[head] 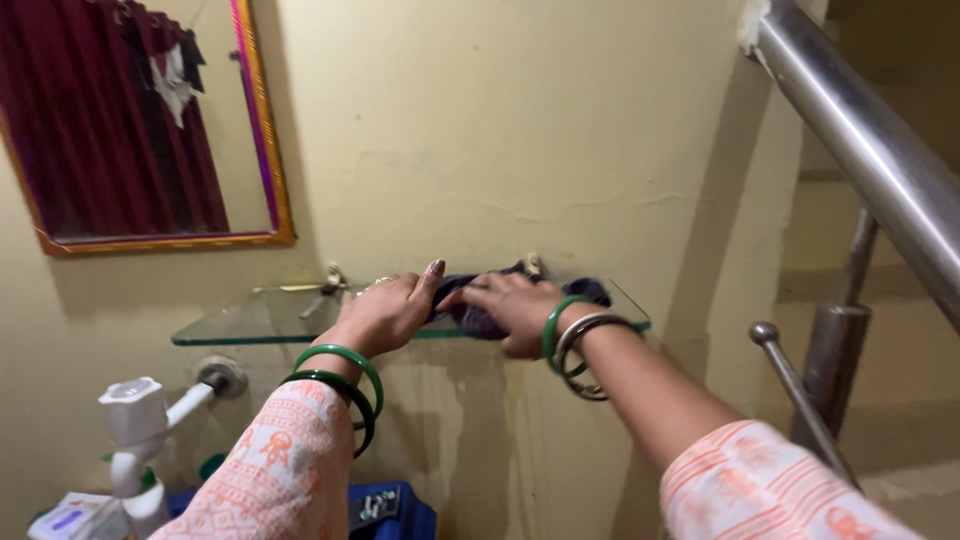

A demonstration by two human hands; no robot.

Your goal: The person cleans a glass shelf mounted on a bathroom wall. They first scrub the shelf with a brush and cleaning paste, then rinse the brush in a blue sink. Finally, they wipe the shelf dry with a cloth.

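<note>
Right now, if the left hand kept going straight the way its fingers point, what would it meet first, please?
Most likely the dark cloth on the glass shelf: the left hand points right at it, fingertips about touching it.

The shelf (250,322) is clear, glossy glass with a greenish edge, and the dark cloth (480,318) on it looks soft and matt. The handrail (880,150) is smooth, shiny metal, while the wall (520,130) is matt yellow plaster, a little rough and cracked. The bangles (345,385) are glossy green and the pipe (135,430) is smooth white plastic.
</note>
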